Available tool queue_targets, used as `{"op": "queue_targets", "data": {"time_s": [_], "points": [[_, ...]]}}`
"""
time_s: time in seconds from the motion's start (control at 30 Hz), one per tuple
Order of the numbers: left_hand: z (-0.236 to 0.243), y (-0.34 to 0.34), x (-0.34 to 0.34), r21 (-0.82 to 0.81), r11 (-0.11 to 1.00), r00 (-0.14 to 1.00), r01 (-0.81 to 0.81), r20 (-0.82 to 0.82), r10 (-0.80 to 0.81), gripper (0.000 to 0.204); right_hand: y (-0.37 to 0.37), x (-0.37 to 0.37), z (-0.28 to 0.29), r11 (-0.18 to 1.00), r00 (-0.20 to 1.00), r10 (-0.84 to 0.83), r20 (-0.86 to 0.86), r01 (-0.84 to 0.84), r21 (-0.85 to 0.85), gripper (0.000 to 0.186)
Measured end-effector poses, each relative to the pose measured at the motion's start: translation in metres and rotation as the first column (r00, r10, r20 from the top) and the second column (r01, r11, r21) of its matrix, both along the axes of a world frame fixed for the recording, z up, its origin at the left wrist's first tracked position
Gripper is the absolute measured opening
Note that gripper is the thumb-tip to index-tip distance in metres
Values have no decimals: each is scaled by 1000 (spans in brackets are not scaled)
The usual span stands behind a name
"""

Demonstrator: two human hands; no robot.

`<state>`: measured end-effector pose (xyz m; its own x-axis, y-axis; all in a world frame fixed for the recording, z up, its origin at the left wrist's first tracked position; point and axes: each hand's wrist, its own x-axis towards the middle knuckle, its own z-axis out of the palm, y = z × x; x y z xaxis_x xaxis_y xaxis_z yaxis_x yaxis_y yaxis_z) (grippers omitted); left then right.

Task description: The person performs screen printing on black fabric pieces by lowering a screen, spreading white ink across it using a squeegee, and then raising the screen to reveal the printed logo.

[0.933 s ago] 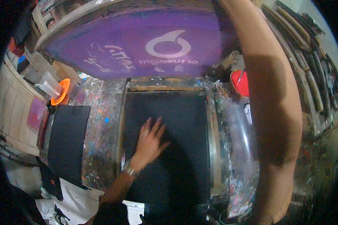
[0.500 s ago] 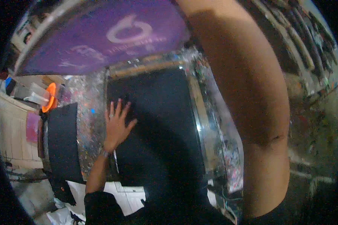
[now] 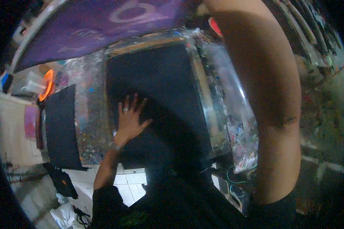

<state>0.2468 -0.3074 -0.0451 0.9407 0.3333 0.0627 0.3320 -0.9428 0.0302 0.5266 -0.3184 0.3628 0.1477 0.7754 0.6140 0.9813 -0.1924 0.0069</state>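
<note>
My left hand (image 3: 129,121) lies flat on a black sheet (image 3: 156,72), fingers spread, with a ring on one finger. It looks like dark fabric or card, laid over a board (image 3: 200,89) with a worn, paint-stained edge. Above its far end, a purple printing screen (image 3: 103,28) in a frame is tilted up, with pale shapes on it. My right forearm stretches up along the right side and leaves the picture at the top, near the screen; its hand is out of sight.
Another black piece (image 3: 60,126) lies at the left on the paint-spattered table (image 3: 91,114). Beyond it are an orange dish (image 3: 47,84) and a clear plastic tub (image 3: 32,84). A clear plastic-covered strip (image 3: 239,114) runs along the right. A white bag (image 3: 63,215) sits low at the left.
My left hand has shifted slightly right on the black sheet, still spread. The view has tilted downward, so the purple screen sits higher in it. A red patch now shows beside my right forearm.
</note>
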Motion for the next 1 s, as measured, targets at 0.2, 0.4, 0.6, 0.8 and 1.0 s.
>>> {"op": "queue_targets", "data": {"time_s": [0.2,0.4,0.6,0.8,1.0], "points": [[54,-10,-3,-298,953,996,52,89,-26,89,-29,-32,-32,987,994,-99,36,93,129,61],[107,-83,-27,-780,236,350,580,500,792,61,-122,-133,-145,998,973,-54,225,55,2,40],[48,-112,-78,-866,-242,444,437,-26,895,38,-145,-112,-269,733,957,47,-287,-228,-640,36],[27,-108,-89,-883,-220,472,415,3,881,33,-159,-134,-287,707,960,51,-274,-229,-670,25],[42,-102,-90,-918,-197,534,343,18,845,31,-40,-41,-332,958,999,-7,-51,-8,-286,23]]}}
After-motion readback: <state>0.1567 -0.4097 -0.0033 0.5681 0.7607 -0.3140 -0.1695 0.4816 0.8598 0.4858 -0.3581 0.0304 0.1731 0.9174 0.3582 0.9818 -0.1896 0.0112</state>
